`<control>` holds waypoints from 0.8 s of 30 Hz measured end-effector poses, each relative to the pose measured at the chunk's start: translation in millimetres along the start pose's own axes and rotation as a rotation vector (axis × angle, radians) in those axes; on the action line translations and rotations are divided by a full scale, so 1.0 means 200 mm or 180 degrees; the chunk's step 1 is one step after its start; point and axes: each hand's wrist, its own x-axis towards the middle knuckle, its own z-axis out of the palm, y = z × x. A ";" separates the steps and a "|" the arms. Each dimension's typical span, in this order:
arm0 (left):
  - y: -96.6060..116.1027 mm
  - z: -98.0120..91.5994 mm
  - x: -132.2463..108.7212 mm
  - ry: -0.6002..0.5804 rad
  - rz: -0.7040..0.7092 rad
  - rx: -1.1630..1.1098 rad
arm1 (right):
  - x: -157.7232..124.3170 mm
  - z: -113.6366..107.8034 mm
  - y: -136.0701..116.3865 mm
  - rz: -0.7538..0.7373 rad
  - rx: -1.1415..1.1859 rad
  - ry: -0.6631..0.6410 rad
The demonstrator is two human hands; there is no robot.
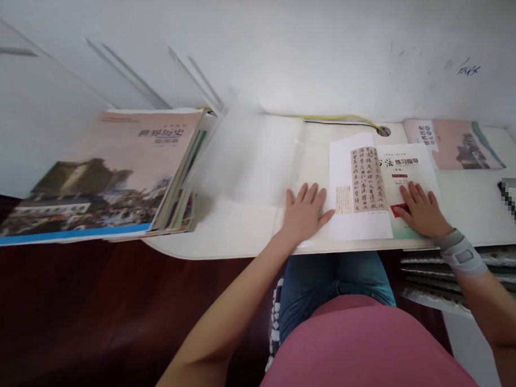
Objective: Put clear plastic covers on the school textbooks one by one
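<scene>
Pressing flat with fingers spread, your right hand (422, 209) lies on the open calligraphy booklet (379, 183), white-and-green with black characters, near the desk (239, 238) front edge; your left hand (304, 213) lies spread just beside it on clear plastic sheet (250, 159).

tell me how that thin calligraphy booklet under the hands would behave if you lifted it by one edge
The calligraphy booklet looks thin, with a paper cover, so it would probably sag rather than stay stiff. It seems light for its size. On the smooth white desk it may slide easily when pushed; the left hand and right hand press flat beside and on it.
</scene>
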 end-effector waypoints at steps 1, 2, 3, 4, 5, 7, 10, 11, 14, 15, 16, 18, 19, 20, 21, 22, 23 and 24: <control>0.01 0.00 0.00 -0.0013 0.0008 0.0020 | -0.01 -0.03 -0.01 -0.0021 -0.0006 -0.0020; 0.01 0.00 -0.01 -0.0020 0.0009 0.0042 | 0.00 -0.07 -0.03 -0.0047 -0.0006 -0.0011; 0.01 -0.01 -0.01 -0.0020 0.0008 0.0064 | 0.03 -0.12 -0.05 -0.0085 0.0006 0.0035; 0.02 -0.01 -0.01 -0.0017 0.0014 0.0084 | 0.08 -0.17 -0.08 -0.0146 0.0030 0.0121; 0.02 -0.01 -0.01 -0.0011 0.0028 0.0101 | 0.15 -0.22 -0.12 -0.0218 0.0079 0.0273; 0.02 -0.03 -0.01 -0.0011 0.0063 0.0129 | 0.32 -0.28 -0.23 -0.0618 0.0236 0.0414; 0.03 -0.08 0.02 -0.0048 0.0086 0.0223 | 0.59 -0.29 -0.43 -0.1264 0.0172 0.0069; 0.03 -0.10 0.03 -0.0069 0.0061 0.0281 | 0.67 -0.27 -0.49 -0.1310 0.0077 -0.0161; 0.05 -0.14 0.13 -0.0141 -0.0214 0.0405 | 0.80 -0.20 -0.61 -0.1280 -0.0147 -0.0753; 0.05 -0.15 0.18 -0.0156 -0.0347 0.0387 | 0.81 -0.18 -0.62 -0.1259 -0.0188 -0.0821; 0.05 -0.14 0.23 -0.0133 -0.0470 0.0333 | 0.81 -0.16 -0.63 -0.1237 -0.0213 -0.0832; 0.04 -0.11 0.35 0.0027 -0.0598 0.0173 | 0.80 -0.15 -0.64 -0.1174 -0.0238 -0.0818; 0.03 -0.08 0.40 0.0141 -0.0590 0.0095 | 0.80 -0.15 -0.63 -0.1138 -0.0234 -0.0818; 0.01 -0.06 0.46 0.0241 -0.0553 0.0028 | 0.79 -0.15 -0.63 -0.1111 -0.0219 -0.0829; 0.00 -0.04 0.50 0.0303 -0.0504 -0.0026 | 0.79 -0.16 -0.63 -0.1104 -0.0195 -0.0844; -0.02 -0.02 0.54 0.0312 -0.0449 -0.0069 | 0.79 -0.16 -0.63 -0.1119 -0.0167 -0.0868; -0.03 -0.01 0.57 0.0286 -0.0409 -0.0105 | 0.79 -0.16 -0.63 -0.1142 -0.0149 -0.0903; -0.04 0.00 0.60 0.0235 -0.0394 -0.0138 | 0.79 -0.16 -0.63 -0.1171 -0.0137 -0.0939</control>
